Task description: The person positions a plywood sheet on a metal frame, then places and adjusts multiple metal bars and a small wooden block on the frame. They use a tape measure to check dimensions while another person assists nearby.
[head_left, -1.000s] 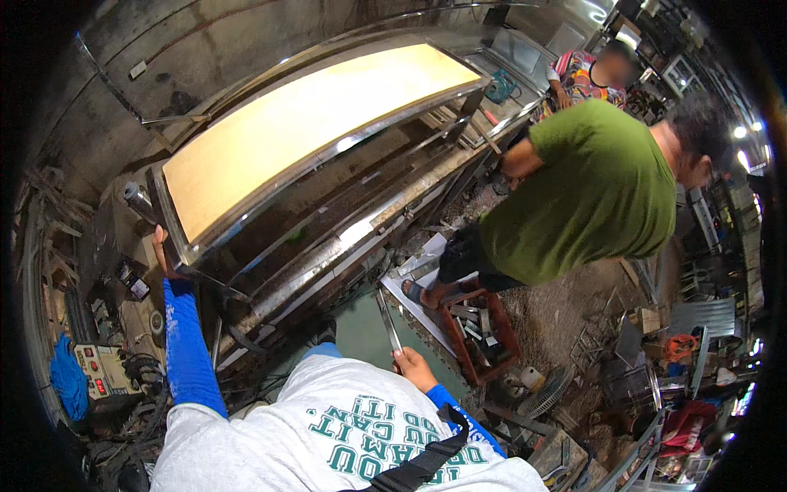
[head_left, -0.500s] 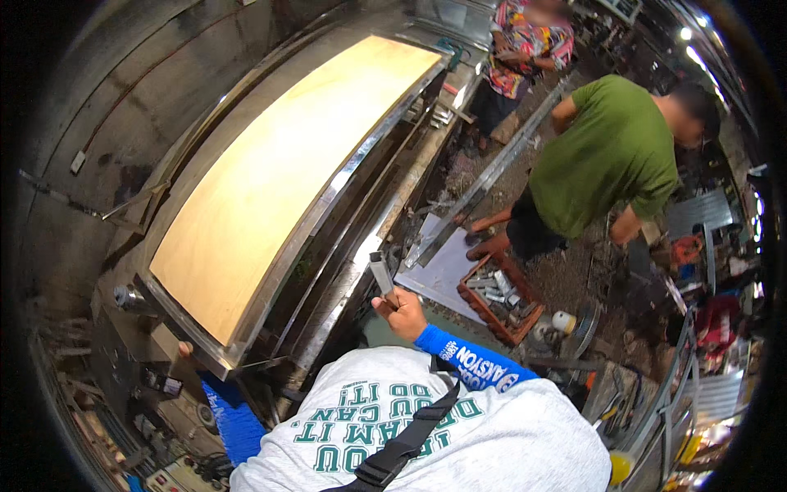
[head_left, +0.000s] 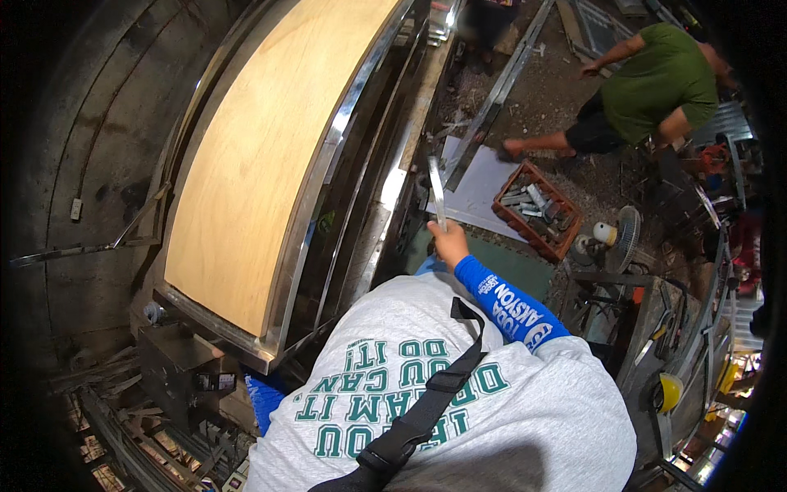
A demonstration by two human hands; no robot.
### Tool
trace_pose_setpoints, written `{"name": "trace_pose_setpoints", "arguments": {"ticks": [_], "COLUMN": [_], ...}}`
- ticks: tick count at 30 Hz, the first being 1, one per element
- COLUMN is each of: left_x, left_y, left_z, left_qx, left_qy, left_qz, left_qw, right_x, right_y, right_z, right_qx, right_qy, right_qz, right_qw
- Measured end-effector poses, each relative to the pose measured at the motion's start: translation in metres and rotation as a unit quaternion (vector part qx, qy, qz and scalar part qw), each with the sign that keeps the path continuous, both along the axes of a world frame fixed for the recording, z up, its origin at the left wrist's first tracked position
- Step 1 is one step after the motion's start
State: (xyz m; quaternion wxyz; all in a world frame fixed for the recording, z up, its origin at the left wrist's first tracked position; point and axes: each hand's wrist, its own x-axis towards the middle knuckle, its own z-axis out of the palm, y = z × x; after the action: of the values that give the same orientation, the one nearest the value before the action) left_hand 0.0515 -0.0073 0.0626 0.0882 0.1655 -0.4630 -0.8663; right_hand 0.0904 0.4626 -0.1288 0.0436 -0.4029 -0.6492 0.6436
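Note:
My right hand point(head_left: 449, 244) is closed around the lower end of a short, narrow silver metal bar point(head_left: 438, 189), which stands up from the fist. Its exact kind is hard to make out. To its left lies a long plywood panel point(head_left: 262, 156) in a shiny metal frame point(head_left: 316, 176). At the frame's near corner only the blue sleeve point(head_left: 261, 400) of my left arm shows; the left hand itself is hidden.
A reddish-brown crate point(head_left: 537, 234) of metal pieces sits on the floor to the right, beside a white sheet point(head_left: 475, 193) and a fan point(head_left: 627, 238). A co-worker in a green shirt point(head_left: 664, 82) stands beyond. A yellow hard hat point(head_left: 670, 392) hangs at lower right.
My view has shifted, bringing the panel's near end closer. My right hand has turned the bar more edge-on. My left fingers have gone out of sight. The co-worker in green has stepped away to the right.

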Motion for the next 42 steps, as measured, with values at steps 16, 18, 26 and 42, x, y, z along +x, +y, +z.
{"name": "trace_pose_setpoints", "arguments": {"ticks": [16, 18, 26, 42], "left_x": [0.017, 0.014, -0.008, 0.01], "left_y": [0.021, 0.023, 0.051, 0.008], "left_z": [-0.019, -0.035, 0.001, -0.128], "left_qx": [-0.218, -0.299, -0.04, -0.526], "left_qy": [-0.007, 0.058, -0.049, 0.26], "left_qz": [0.178, 0.229, 0.242, 0.305], "left_qw": [0.96, 0.925, 0.968, 0.751], "right_x": [0.066, 0.063, 0.042, 0.026], "right_y": [-0.027, -0.023, -0.006, -0.009], "right_z": [0.004, 0.011, -0.022, -0.033], "right_qx": [-0.259, -0.246, -0.164, -0.186], "right_qy": [-0.092, -0.097, -0.062, -0.066], "right_qz": [-0.02, -0.025, -0.001, 0.047], "right_qw": [0.961, 0.964, 0.985, 0.979]}}
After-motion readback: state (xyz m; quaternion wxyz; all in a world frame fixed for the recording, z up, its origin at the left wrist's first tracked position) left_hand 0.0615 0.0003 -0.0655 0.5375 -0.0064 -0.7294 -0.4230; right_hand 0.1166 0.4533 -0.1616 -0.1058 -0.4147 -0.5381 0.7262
